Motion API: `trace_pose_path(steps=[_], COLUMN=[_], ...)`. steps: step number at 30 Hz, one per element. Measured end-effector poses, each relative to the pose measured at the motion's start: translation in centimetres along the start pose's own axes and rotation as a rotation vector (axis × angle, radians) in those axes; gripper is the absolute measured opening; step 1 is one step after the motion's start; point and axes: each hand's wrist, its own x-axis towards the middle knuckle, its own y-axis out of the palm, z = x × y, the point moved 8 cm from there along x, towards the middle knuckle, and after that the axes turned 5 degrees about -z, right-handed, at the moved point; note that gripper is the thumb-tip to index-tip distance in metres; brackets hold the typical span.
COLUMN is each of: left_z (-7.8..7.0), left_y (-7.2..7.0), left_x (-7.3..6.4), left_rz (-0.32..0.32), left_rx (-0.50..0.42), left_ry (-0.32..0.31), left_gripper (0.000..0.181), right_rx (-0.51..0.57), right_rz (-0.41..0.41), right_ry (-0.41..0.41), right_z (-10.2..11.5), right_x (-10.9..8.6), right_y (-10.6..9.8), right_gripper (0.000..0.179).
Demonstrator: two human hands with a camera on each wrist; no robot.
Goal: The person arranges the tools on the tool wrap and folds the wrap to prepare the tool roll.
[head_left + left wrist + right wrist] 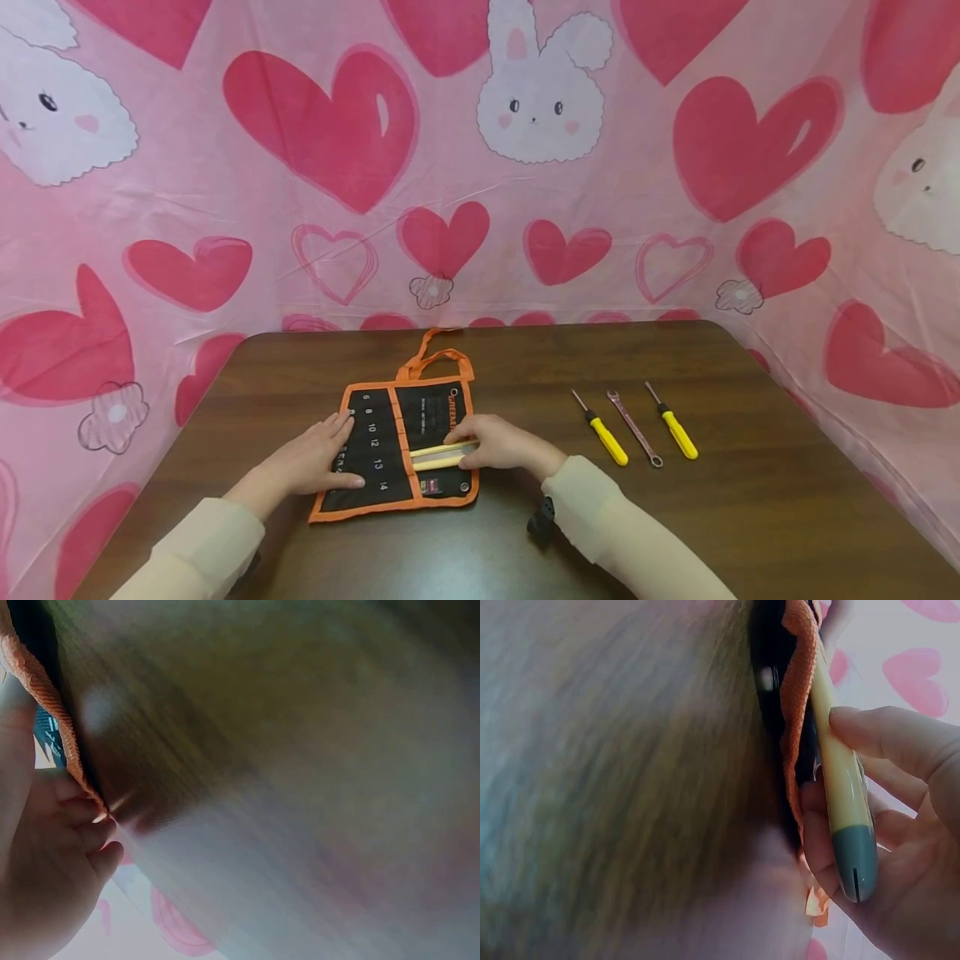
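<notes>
A black tool pouch with orange trim (378,458) lies spread on the table, numbers printed down its left part. My left hand (311,458) rests on its left side with thumb spread, and the left wrist view has the fingers (94,834) at the orange edge. On the right part of the pouch, my right hand (501,442) grips a yellow-and-grey tool handle (433,463) between thumb and fingers. Close up, this handle (844,780) ends in a slotted grey tip. Its other end meets the orange strip across the pouch, and the tool's kind is hidden.
To the right lie two screwdrivers with yellow handles, one nearer (609,442) and one farther right (678,433). A combination wrench (636,429) lies between them. Orange straps (442,357) trail from the pouch's back edge. Behind the table (525,358) hangs a pink heart-patterned cloth (450,183).
</notes>
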Motion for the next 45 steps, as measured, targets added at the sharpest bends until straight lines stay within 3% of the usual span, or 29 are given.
trace_pose_path(steps=[6,11,17,23,33,45], left_z=[-0.1,0.0,0.0,0.0,0.1,-0.1], left_y=[-0.1,-0.1,0.1,0.2,0.2,0.1], left_x=[0.0,0.0,0.0,0.0,-0.2,-0.2], left_rz=[-0.001,0.003,0.011,0.011,0.006,-0.001], left_rx=[0.007,0.005,0.001,-0.003,-0.019,-0.021], left_ry=[0.002,0.004,0.001,-0.005,-0.009,0.006], left_gripper=[0.108,0.108,0.108,0.109,0.108,0.108], right_rx=[-0.052,-0.070,0.008,0.086,0.027,0.009], right_rz=[-0.010,-0.022,-0.060,-0.155,-0.067,-0.076], right_ry=[-0.047,-0.025,0.036,0.019,0.031,0.006], right_z=[1.0,0.9,0.4,-0.2,-2.1,-1.9], right_x=[0.9,1.4,1.0,-0.2,-2.3,-2.2], right_y=[0.6,1.3,1.1,-0.7,-1.4,-0.9], right_gripper=[0.031,0.031,0.032,0.035,0.040,0.030])
